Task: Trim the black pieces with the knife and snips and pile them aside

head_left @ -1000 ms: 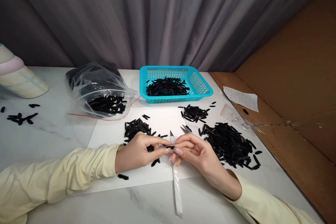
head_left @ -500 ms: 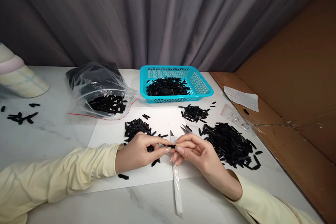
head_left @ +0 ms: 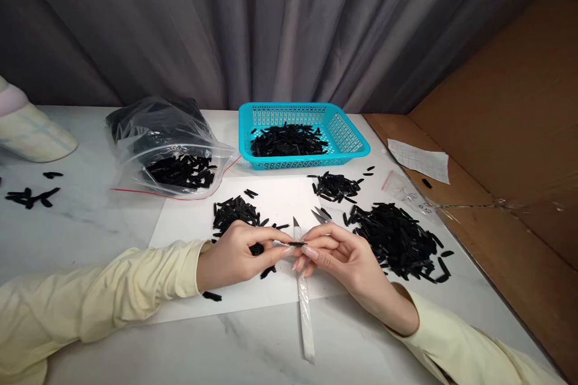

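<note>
A small black strip (head_left: pixel 297 244) is pinched by its two ends between my left hand (head_left: pixel 246 252) and my right hand (head_left: pixel 345 255), thumbs against forefingers. Beneath my fingers lies a craft knife (head_left: pixel 304 319) with a white wrapped handle, its blade tip pointing away from me. Pointed metal tips, perhaps of scissors (head_left: pixel 321 215), show just beyond my right hand; the rest is hidden. Beside my left hand is a pile of black strips (head_left: pixel 235 215), partly covered by it. To the right of my right hand spreads a larger pile of strips (head_left: pixel 397 243).
Behind stands a blue plastic basket (head_left: pixel 307 161) holding black strips. Left of it lies an open zip bag (head_left: pixel 180 147) of strips. A white paper sheet (head_left: pixel 180 252) lies under my hands. A cup (head_left: pixel 36 132) stands far left; cardboard (head_left: pixel 501 150) walls the right.
The black strip looks thinner now, as if turned edge-on between my fingers. Both hands keep their pinch. The whole view has shifted slightly.
</note>
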{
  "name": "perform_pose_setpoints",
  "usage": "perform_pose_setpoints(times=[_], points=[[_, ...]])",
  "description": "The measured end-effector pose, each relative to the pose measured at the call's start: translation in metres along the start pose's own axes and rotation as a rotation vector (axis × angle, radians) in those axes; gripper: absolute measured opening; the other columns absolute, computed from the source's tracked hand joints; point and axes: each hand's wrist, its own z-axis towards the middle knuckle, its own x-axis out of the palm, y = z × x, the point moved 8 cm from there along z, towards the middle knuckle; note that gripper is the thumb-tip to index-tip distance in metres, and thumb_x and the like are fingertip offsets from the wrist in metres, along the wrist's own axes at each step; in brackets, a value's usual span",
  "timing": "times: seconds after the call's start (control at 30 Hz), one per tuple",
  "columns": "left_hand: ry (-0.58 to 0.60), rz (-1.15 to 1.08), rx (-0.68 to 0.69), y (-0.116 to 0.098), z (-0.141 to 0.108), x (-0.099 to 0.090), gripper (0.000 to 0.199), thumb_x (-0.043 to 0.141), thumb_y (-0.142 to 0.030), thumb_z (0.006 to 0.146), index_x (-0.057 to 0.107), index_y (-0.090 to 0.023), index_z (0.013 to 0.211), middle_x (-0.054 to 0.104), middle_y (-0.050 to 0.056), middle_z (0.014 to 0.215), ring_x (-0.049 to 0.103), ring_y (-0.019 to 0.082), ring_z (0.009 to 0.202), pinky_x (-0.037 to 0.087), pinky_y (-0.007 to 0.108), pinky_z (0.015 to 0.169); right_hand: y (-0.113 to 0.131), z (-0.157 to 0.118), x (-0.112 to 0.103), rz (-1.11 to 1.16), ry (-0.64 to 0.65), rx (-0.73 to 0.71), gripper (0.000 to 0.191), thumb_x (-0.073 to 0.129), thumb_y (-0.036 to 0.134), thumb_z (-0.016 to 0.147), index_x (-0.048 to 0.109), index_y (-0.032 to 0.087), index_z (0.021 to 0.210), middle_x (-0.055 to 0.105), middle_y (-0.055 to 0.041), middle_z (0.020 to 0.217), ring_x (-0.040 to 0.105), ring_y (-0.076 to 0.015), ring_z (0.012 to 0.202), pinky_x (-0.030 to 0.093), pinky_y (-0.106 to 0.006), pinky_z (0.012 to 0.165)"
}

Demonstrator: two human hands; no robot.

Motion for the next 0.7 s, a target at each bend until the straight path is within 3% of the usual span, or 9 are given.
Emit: perform_pose_setpoints(times=[0.27,0.7], points=[[-0.025,0.004,0.092,-0.0067,-0.0018,-0.0011,0.016,0.056,-0.017,0.084,0.069,-0.009,0.091,0.059,-0.002,0.049,0.05,0.006,0.042,0.043,0.013,0.047,0.0013,-0.0012,0.0012,0.029,0.002,-0.021,0.01,0.067,0.02,0.08,0.06,0.015,0.085,0.07,-0.004,0.074,0.068,-0.0135,0.066,0.058,-0.024,0.06],[-0.012,0.014,0.098,-0.0071,-0.0025,-0.0005,0.017,0.057,-0.016,0.083,0.068,-0.01,0.094,0.059,-0.002,0.049,0.05,0.006,0.042,0.043,0.013,0.047,-0.0006,-0.0005,-0.0001,0.021,-0.01,-0.031,0.012,0.068,0.019,0.078,0.06,0.014,0.085,0.07,-0.0047,0.074,0.068,-0.014,0.065,0.058,-0.025,0.06]])
